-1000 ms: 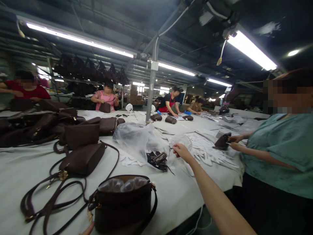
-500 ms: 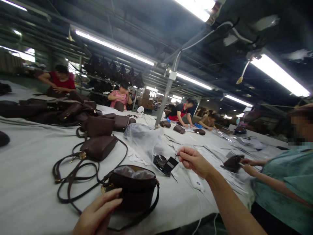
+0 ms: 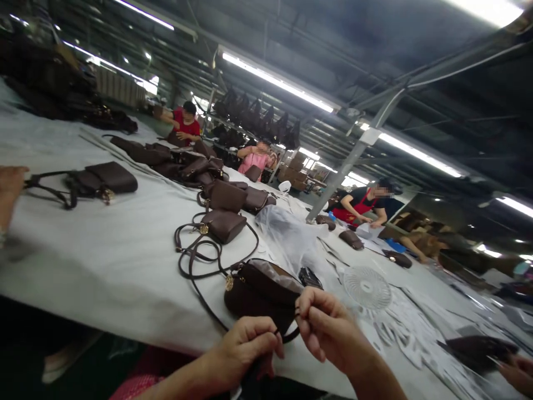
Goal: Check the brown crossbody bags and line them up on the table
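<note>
A dark brown handbag [image 3: 260, 303] stands before me on the white-covered table, its top open and translucent wrapping inside. My left hand [image 3: 250, 344] is closed at the bag's near side, pinching a black tag [image 3: 255, 378] that hangs below the fingers, partly hidden. Close by on the right, my right hand [image 3: 333, 328] is pinched on a thin dark cord [image 3: 297, 312] against the bag's edge. Whether the cord joins the bag I cannot tell. A gold charm [image 3: 229, 282] hangs at the bag's left side. Behind it, a clear plastic bag [image 3: 287, 236] holds black tags [image 3: 310, 278].
More brown bags [image 3: 225, 225] with looped straps lie beyond, and a pile of bags [image 3: 179, 161] is further back. A white round fan [image 3: 367, 286] lies right. Another person's hand [image 3: 10, 191] reaches in at left near a bag [image 3: 108, 180]; co-workers stand around the table.
The view has swung left. My right hand has carried the black tag from the plastic bag to the handbag. My left hand, formerly open beside the handbag, is now closed on the tag.
</note>
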